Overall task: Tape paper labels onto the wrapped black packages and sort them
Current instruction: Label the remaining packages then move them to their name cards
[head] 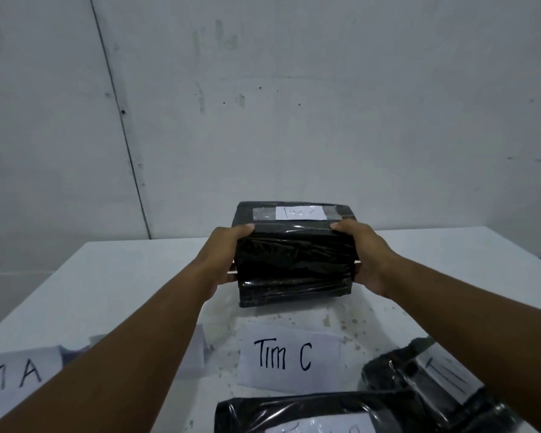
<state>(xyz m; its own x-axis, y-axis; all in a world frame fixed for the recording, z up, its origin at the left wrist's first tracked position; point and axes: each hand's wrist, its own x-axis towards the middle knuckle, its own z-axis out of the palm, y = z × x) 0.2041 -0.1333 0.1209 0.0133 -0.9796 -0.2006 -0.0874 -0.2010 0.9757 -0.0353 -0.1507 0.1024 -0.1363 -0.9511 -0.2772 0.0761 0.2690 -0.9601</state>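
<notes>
Head view: a black wrapped package is held between both hands above the far part of the white desk, beyond the sheet marked "Tim C". The left hand is pressed to its left end and the right hand to its right end, with each thumb curled over the top front edge; the remaining fingers are hidden behind the ends, so how far they wrap cannot be told. A paper label is already fixed under clear tape on the top face. Whether the package's underside touches the desk cannot be told.

The package is judged to be boxy and fairly stiff, since its edges are kept square under the squeeze, while the glossy film wrap is likely to be slippery. A two-handed hold at opposite ends, with thumbs hooked over the top edge, is judged to suit it. The taped label is best left untouched.

Two more black packages with labels lie at the near edge, and a sheet ending in "A" lies at the near left.
</notes>
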